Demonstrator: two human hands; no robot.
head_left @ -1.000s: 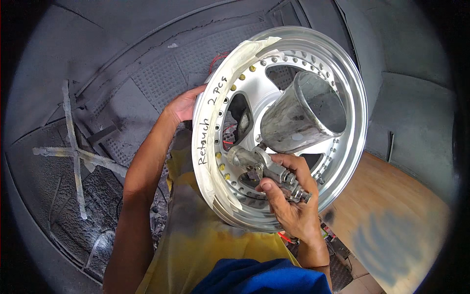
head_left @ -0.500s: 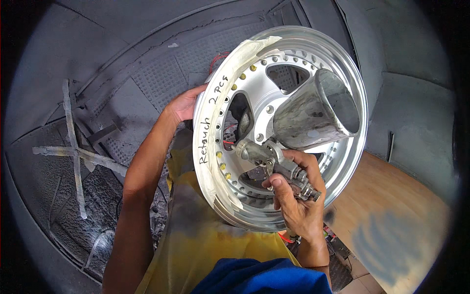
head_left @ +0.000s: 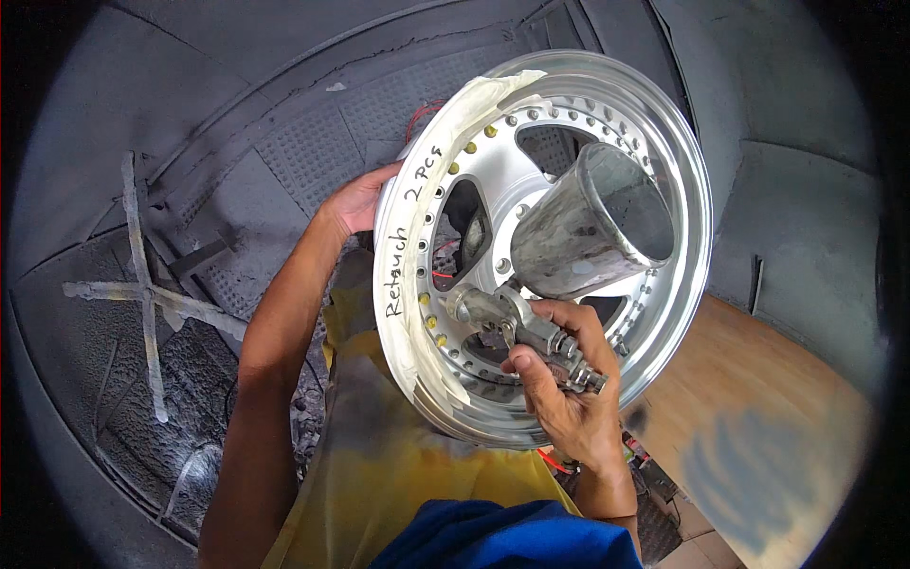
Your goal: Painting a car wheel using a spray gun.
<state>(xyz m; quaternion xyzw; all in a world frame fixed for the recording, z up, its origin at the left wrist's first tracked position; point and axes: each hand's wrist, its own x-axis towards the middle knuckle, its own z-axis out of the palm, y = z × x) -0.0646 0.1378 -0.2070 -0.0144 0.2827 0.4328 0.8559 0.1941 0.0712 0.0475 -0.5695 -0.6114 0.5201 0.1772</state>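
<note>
My left hand (head_left: 360, 203) grips the left outer edge of a silver wheel rim (head_left: 697, 237), its fingertips hidden behind the rim. Pale masking tape (head_left: 406, 256) with dark handwriting runs along the rim's left lip, and several yellow-marked bolts (head_left: 425, 298) sit just inside it. In front of the wheel's lower right part, my right hand (head_left: 578, 398) is closed around a metal spray gun (head_left: 512, 318). The gun's nozzle end points left, toward the taped side. Its open grey paint cup (head_left: 559, 242) rises above the body and covers part of the wheel's centre and spokes.
A paint-crusted cross-shaped stand (head_left: 147, 294) is at the left on the dusty grey floor. To the right lies a wooden board (head_left: 758, 408) with a grey sprayed patch. A red hose (head_left: 422, 116) shows behind the wheel. Grey walls (head_left: 806, 209) enclose the space.
My right hand and the spray gun have shifted slightly left and down across the wheel, with the cup moving along. The left hand and the wheel rim look unmoved.
</note>
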